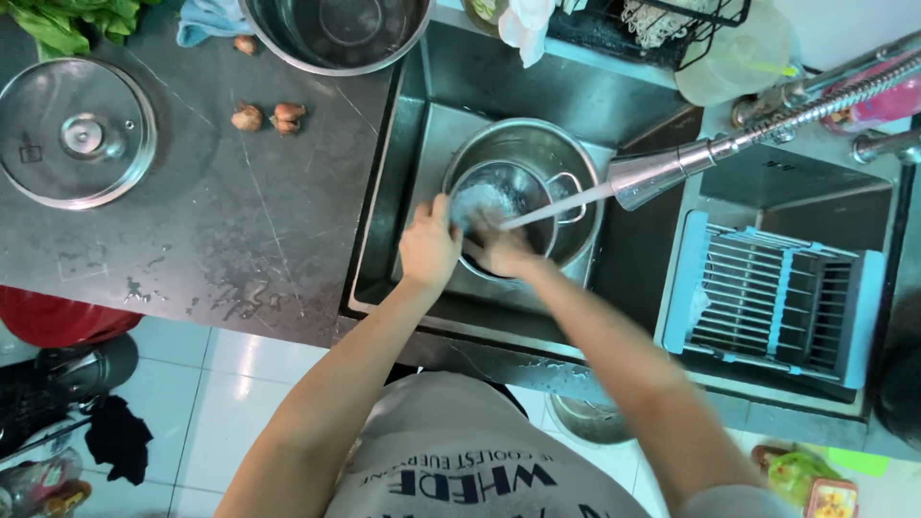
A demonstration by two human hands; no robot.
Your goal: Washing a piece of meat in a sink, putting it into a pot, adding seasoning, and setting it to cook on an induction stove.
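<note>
At frame centre, the left hand (429,251) grips a round steel strainer's (499,206) rim inside a shiny bowl (561,158); the blurred right hand's (506,254) fingers are unreadable beneath the sprayer (662,175).

Packages on the floor, lower corners

A small rectangular red-and-yellow packet (831,498) lies at the bottom right, just beside a clear bag of green contents (794,472); clear plastic bottles with red and orange contents (38,484) lie at the bottom left.
</note>
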